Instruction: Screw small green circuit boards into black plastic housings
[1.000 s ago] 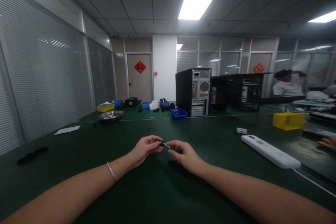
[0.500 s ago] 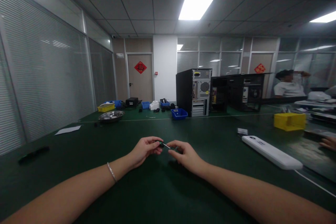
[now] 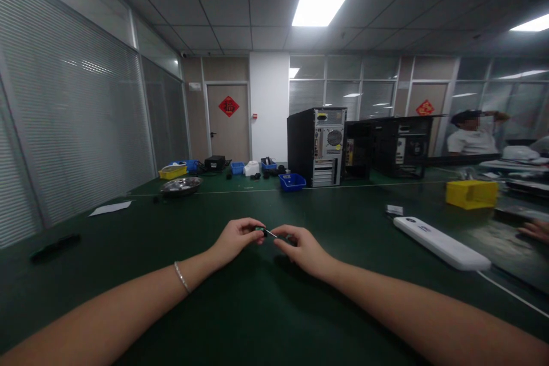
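Observation:
Low over the green table (image 3: 240,320), my left hand (image 3: 238,241) pinches a small dark and green piece (image 3: 261,231) between thumb and fingers. From that piece a thin metal shaft (image 3: 271,234) points right, toward my right hand (image 3: 302,247). The thumb and index finger of my right hand close around the shaft's far end, and a bit of something dark green shows within those fingers. Both hands are close together but apart. The exact shape of the small pieces is too small to tell.
A blue bin (image 3: 292,182) stands before a computer tower (image 3: 317,148). A metal dish (image 3: 180,186) is at the left back. On the right are a white power strip (image 3: 441,243), a yellow bin (image 3: 472,194) and a seated person (image 3: 472,137); another hand (image 3: 535,230) shows at the right edge.
The view has tilted slightly, so the background sits a little higher. My left hand's fingers have drawn in somewhat around the dark piece; my right hand keeps nearly the same pose.

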The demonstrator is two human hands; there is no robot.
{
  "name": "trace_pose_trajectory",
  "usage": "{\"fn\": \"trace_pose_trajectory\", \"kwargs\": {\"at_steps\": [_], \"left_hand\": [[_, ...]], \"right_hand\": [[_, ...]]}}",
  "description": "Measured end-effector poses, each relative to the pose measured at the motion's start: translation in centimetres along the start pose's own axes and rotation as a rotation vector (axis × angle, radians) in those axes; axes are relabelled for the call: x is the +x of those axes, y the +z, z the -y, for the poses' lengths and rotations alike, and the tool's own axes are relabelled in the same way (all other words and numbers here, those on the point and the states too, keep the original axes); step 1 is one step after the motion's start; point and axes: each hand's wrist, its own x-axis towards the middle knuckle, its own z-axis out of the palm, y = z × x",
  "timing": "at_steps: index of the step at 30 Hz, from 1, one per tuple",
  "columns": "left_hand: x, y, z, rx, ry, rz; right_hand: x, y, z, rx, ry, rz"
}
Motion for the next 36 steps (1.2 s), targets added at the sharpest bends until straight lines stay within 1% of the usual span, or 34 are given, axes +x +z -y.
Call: {"fn": "trace_pose_trajectory", "kwargs": {"at_steps": [5,11,21,28,36], "left_hand": [[0.0,-0.1,0.1,0.035,0.001,0.004],[-0.2,-0.2,-0.3,0.131,0.039,0.03],[-0.1,-0.2,0.1,-0.006,-0.032,0.026],[-0.2,-0.3,0.1,-0.041,-0.073,0.049],[-0.4,0.1,-0.5,-0.058,-0.072,0.015]], "right_hand": [[-0.2,-0.2,0.3,-0.032,-0.023,0.025],[-0.2,-0.4,0.2,-0.1,-0.067,0.046],[0.1,-0.2,-1.1,-0.056,-0.084,0.059],[0.0,-0.3,-0.6,-0.031,-0.037,0.1],[0.0,-0.3,-0.7,0.032,-0.01,0.129]]}}
